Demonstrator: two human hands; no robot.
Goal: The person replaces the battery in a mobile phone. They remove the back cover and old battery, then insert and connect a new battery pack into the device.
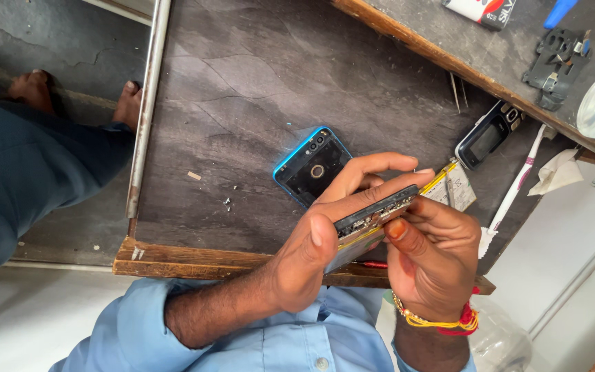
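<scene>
Both hands, left hand [311, 255] and right hand [432, 255], are clasped on an opened phone [373, 215] above the table's near edge [194, 260], where loose screws [228, 202] risk being swept off.

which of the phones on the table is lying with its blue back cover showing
The blue back cover just beyond the hands, its inside facing up. The small black phone further right has no blue.

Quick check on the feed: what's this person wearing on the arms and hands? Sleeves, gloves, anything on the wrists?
No gloves; both hands are bare. The left hand comes out of a light blue shirt sleeve rolled up the forearm. The right hand has a yellow beaded band and a red thread band at the wrist.
</scene>
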